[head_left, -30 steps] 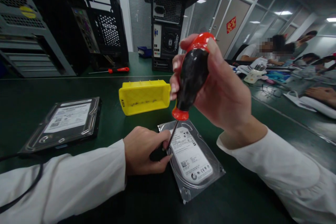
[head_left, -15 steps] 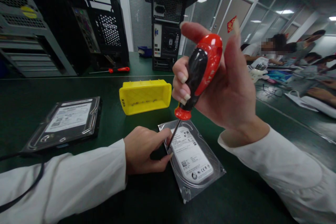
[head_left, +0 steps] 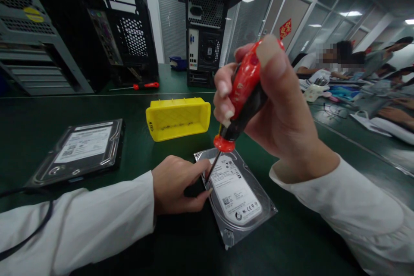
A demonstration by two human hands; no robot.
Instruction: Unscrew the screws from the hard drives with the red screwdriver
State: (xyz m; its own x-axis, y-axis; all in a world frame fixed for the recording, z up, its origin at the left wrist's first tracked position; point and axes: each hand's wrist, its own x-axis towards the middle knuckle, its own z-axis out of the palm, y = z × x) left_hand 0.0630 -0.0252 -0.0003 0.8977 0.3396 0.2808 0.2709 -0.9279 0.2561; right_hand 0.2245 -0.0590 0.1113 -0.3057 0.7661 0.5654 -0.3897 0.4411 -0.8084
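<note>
A silver hard drive (head_left: 241, 183) with a white label lies flat on the green table, set at an angle. My left hand (head_left: 181, 185) holds it at its left edge, thumb and forefinger on either side of the screwdriver tip; the other fingers are mostly hidden. In my right hand (head_left: 278, 108) is a red and black screwdriver (head_left: 242, 99), gripped by the handle with the thumb over its top. Its thin shaft slants down to the left, and the tip rests at the drive's left edge. Whether a screw sits under the tip, I cannot tell.
Behind the drive a yellow bin (head_left: 177, 116) lies tipped, small dark bits inside. A second hard drive (head_left: 80, 151) is at left. Computer cases (head_left: 207, 34) stand at the back, with another screwdriver (head_left: 145, 86) before them. People sit at the far right.
My right hand has turned the screwdriver handle, so more red faces me, and the thumb has come down over its top. My left hand and the drive stay in place.
</note>
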